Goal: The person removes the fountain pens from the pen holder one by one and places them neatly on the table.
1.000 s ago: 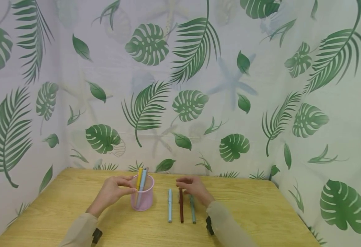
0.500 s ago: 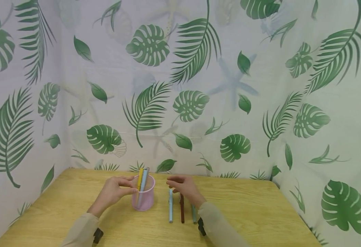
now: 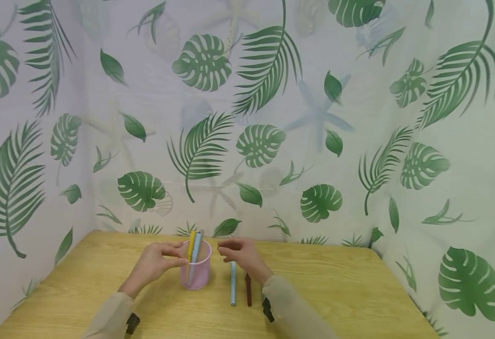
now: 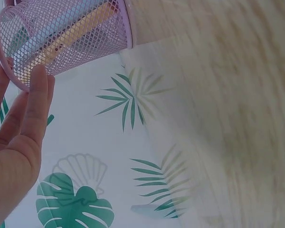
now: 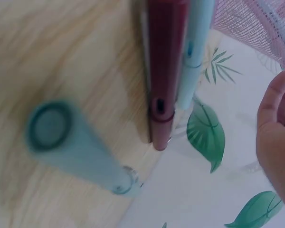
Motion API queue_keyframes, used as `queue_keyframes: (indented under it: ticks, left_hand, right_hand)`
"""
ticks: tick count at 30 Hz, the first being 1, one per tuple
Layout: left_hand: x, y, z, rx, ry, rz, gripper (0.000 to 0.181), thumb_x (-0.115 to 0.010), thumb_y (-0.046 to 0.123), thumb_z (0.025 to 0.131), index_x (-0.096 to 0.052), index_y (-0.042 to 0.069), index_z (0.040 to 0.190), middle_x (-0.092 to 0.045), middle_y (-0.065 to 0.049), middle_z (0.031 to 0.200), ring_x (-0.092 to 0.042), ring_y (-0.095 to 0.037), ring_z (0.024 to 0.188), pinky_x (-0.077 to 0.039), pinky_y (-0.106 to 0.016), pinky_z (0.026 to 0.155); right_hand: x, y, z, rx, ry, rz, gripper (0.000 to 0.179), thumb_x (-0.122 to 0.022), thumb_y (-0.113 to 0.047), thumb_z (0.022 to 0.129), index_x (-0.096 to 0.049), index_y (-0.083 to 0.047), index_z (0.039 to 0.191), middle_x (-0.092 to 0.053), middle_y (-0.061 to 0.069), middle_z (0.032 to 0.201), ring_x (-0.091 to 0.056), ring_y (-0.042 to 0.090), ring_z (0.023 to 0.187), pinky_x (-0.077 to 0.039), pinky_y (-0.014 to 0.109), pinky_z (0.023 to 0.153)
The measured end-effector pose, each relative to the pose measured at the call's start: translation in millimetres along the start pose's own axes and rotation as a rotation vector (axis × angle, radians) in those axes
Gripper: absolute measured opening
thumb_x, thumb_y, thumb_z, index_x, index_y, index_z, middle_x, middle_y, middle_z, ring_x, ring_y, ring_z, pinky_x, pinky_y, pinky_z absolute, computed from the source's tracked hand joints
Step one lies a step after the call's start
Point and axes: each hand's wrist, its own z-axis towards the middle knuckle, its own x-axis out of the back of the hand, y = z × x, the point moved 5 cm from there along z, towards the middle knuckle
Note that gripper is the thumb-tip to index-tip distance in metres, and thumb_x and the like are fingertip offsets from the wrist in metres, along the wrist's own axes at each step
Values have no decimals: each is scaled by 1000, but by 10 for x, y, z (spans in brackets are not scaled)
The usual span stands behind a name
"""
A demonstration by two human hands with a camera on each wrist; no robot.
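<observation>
A pink mesh pen holder (image 3: 198,276) stands upright on the table, with a yellow pen (image 3: 191,244), a light blue pen (image 3: 196,248) and a greyish one in it. My left hand (image 3: 156,259) holds the holder's rim from the left, thumb in front and fingers farther back. Just right of the holder, my right hand (image 3: 245,256) hovers with loosely bent fingers and nothing in them. Below it lie a light blue pen (image 3: 232,289) and a dark red pen (image 3: 248,293). A teal pen (image 5: 85,156) shows in the right wrist view; my right arm hides it in the head view.
The wood-grain table (image 3: 336,287) reaches back to a white curtain (image 3: 272,94) printed with green leaves. It also rises along both sides. Dark wrist cameras sit beneath both sleeves.
My right hand has moved left from above the teal and dark red pens to beside the pen holder. The left hand and the holder have stayed put.
</observation>
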Motion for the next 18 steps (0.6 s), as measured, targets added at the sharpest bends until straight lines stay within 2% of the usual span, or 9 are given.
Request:
queue_keyframes:
  ticks: [3,7,12,18]
  left_hand:
    - [5,-15,-3,3,3,4,11,-82,31,77,-77,22,81,-67,-10,127,-64,-36,116,-52,-55,94]
    - [6,-24,-1,7,2,-8,12,-82,32,77,-78,22,82,-67,-10,127,-63,-37,117,-51,-56,95]
    - [0,-22,-6,9,-2,-21,12,-82,31,77,-77,22,82,-67,-12,126,-63,-38,116,-50,-58,95]
    - [4,-17,-5,5,8,-22,12,-83,31,77,-78,21,82,-67,-12,125,-64,-37,115,-50,-57,95]
  right_hand:
    - [-55,-23,24,-16,12,-44,30,-68,-17,93,-68,2,117,-68,21,118,-65,10,92,-57,30,81]
    - [-109,-55,72,3,25,-103,28,-68,-16,93,-69,-1,117,-70,18,116,-65,12,93,-56,28,80]
    - [-183,-84,123,44,39,-122,26,-68,-9,92,-68,3,115,-70,20,113,-66,17,93,-56,28,79]
    - [-275,-188,171,92,59,-132,27,-70,-12,91,-69,-1,116,-71,16,114,-66,21,102,-57,27,82]
